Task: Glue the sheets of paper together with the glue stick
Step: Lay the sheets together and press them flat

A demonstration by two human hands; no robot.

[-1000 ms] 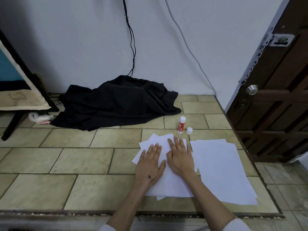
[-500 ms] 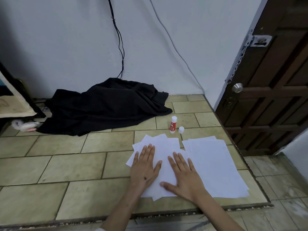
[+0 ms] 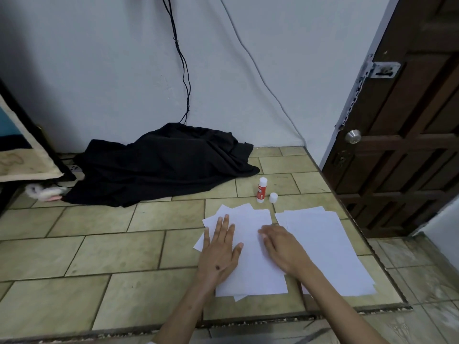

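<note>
A fanned stack of white sheets [image 3: 250, 266] lies on the tiled floor. My left hand [image 3: 219, 252] rests flat on its left side, fingers straight and spread. My right hand [image 3: 283, 249] lies on the stack's right part, fingers pointing left along the paper. A second pile of white sheets [image 3: 325, 249] lies just to the right. Behind the sheets a red and white glue stick [image 3: 261, 190] stands upright, with its white cap [image 3: 273, 197] on the floor beside it.
A heap of black cloth [image 3: 164, 162] lies against the wall, with black cables [image 3: 182, 60] hanging above it. A dark wooden door [image 3: 407, 135] stands at the right. A framed board [image 3: 27, 155] leans at the far left. The floor's raised edge [image 3: 223, 321] runs close to me.
My right hand has slid from the stack's near edge up and to the right over the paper, turning its fingers leftward. My left hand stays flat on the sheets.
</note>
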